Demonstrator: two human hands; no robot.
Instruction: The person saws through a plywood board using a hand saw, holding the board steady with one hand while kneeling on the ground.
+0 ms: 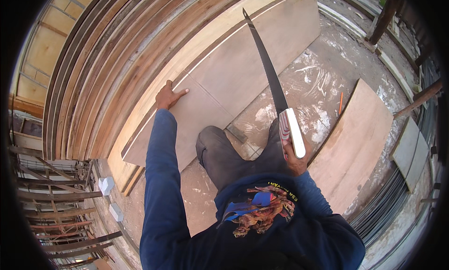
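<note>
Left hand (pixel 170 96) lies at upper edge of plywood panel (pixel 234 66), thumb spread, grip cannot be told; handsaw (pixel 275 85) points forward, held by wrapped fingers of right hand (pixel 295 162); curved plywood piece (pixel 358 139) lies further right

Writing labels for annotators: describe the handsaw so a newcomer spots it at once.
Find the long wooden board slanting through upper centre, under the left hand. Below its right part, the right hand grips the handsaw, blade pointing up across the board in view. Its dark, tapering blade and white handle with red lines set it apart from the plain board.
</note>
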